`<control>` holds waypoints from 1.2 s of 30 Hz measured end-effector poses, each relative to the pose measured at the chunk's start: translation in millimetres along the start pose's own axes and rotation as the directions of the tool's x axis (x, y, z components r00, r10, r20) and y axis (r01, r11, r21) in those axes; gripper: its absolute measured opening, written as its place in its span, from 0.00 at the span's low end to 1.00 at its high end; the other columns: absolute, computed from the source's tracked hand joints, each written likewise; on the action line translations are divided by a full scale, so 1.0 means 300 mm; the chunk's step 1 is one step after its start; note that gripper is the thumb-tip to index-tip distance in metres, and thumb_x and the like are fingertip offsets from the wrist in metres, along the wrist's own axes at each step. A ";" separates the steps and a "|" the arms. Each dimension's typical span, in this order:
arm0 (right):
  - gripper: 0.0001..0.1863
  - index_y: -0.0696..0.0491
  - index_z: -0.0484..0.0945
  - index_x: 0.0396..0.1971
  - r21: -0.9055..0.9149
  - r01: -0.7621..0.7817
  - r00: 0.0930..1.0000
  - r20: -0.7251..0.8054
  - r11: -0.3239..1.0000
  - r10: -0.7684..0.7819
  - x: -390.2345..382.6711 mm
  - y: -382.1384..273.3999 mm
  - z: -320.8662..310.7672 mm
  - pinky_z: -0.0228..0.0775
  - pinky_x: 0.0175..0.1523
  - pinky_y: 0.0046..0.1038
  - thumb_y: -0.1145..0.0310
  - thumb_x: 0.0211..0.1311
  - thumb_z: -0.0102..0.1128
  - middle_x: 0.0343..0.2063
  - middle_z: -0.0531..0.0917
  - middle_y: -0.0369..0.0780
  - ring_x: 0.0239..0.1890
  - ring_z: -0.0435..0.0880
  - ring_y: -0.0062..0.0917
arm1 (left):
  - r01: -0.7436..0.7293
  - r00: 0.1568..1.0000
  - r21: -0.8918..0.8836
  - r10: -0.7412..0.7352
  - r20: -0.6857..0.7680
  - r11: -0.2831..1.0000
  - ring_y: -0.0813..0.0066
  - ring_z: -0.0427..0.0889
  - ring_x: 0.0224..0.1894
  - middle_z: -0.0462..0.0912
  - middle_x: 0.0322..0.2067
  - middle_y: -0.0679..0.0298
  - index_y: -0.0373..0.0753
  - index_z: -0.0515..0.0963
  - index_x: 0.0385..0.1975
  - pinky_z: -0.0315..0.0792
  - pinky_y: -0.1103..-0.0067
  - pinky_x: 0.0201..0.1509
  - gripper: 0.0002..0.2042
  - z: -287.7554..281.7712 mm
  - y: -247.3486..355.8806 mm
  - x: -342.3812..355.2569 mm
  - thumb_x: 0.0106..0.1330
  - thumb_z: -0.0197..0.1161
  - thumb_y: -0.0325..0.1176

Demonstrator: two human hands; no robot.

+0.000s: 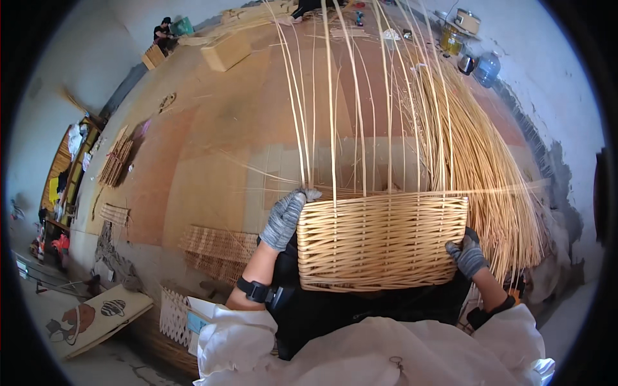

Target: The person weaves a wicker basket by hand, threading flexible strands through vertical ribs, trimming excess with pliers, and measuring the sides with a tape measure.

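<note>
A pale woven wicker basket piece (pixel 383 241) stands on my lap, with long upright stakes rising from its top edge. My left hand (pixel 284 219), in a grey knit glove, is closed round its upper left corner. My right hand (pixel 466 253), gloved alike, grips its lower right edge, the fingers curled at the rim. Loose thin strips stick out sideways along the top edge. Just beyond it to the right lies a big heap of loose canes (pixel 492 167).
Woven panels (pixel 219 248) and a bundle of sticks (pixel 116 157) lie on the floor at left, by a wooden rack (pixel 61 174). A cardboard-coloured block (pixel 225 51) and a seated person (pixel 164 35) are farther back. A water jug (pixel 486 71) and kettle (pixel 466 63) stand by the right wall.
</note>
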State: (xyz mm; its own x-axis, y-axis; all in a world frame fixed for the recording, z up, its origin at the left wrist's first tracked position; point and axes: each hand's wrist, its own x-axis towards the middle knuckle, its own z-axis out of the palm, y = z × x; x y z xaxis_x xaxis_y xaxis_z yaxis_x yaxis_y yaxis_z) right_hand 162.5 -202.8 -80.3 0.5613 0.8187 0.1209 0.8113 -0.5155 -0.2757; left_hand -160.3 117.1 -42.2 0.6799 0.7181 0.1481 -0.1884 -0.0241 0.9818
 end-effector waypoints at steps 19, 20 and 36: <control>0.11 0.56 0.70 0.38 0.809 -0.566 0.806 0.583 -0.161 0.099 0.403 -0.611 -0.042 0.76 0.32 0.24 0.65 0.59 0.49 0.31 0.80 0.44 0.29 0.80 0.29 | -0.099 0.962 -0.316 0.009 -0.273 0.944 0.69 0.60 0.56 0.60 0.56 0.58 0.37 0.49 0.60 0.55 0.75 0.60 0.31 0.006 -0.107 -0.049 0.63 0.45 0.50; 0.12 0.57 0.70 0.39 0.803 -0.578 0.793 0.595 -0.146 0.129 0.391 -0.639 -0.055 0.75 0.34 0.26 0.66 0.60 0.47 0.33 0.79 0.45 0.32 0.79 0.31 | -0.065 0.961 -0.254 -0.008 -0.277 0.965 0.68 0.59 0.57 0.60 0.56 0.57 0.35 0.50 0.59 0.53 0.75 0.61 0.30 -0.021 -0.147 -0.094 0.63 0.43 0.50; 0.10 0.48 0.76 0.28 0.778 -0.496 0.766 0.182 0.386 0.617 0.347 0.762 -0.103 0.61 0.20 0.18 0.59 0.52 0.57 0.19 0.75 0.31 0.18 0.70 0.16 | 0.845 0.482 0.196 -0.549 -0.683 0.498 0.61 0.76 0.38 0.78 0.30 0.56 0.38 0.75 0.39 0.68 0.74 0.46 0.16 -0.223 -0.580 -1.087 0.56 0.54 0.43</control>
State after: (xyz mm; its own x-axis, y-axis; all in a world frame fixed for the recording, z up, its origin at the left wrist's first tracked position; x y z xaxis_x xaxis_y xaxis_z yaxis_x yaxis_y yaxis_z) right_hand 411.3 -243.4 -101.2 0.9006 0.3550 -0.2508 -0.0919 -0.4084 -0.9082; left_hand -396.7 -66.4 -269.4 -0.0530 0.8345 -0.5484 0.6198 0.4581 0.6372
